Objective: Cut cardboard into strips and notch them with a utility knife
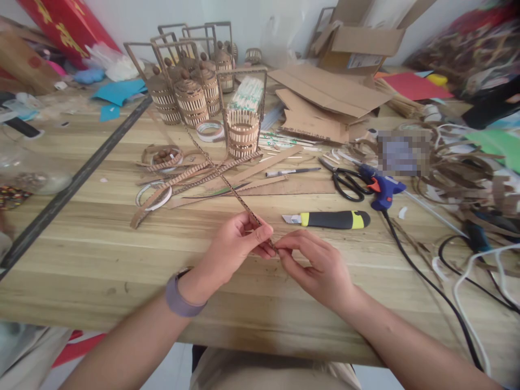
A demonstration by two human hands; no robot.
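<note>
A long, thin corrugated cardboard strip (pixel 229 185) runs from the back left down to my two hands. My left hand (pixel 239 241) pinches it between thumb and fingers, close to its near end. Just to the right, my right hand (pixel 314 262) closes its fingertips on the strip's tip. Beyond my right hand lies a yellow and black utility knife (pixel 335 219) with its blade out. Black-handled scissors (pixel 347 184) and a blue glue gun (pixel 385 189) rest behind it. Loose cardboard strips (pixel 195 176) and tape rolls lie behind my left hand.
Several lidded stick-and-cardboard lanterns (pixel 190 97) with frames stand at the back. An open one (pixel 242 132) holds a bundle of sticks. Flat cardboard (pixel 329 92) lies behind. Cables (pixel 422 287) cross the right side; a dark metal bar (pixel 77 181) lies left.
</note>
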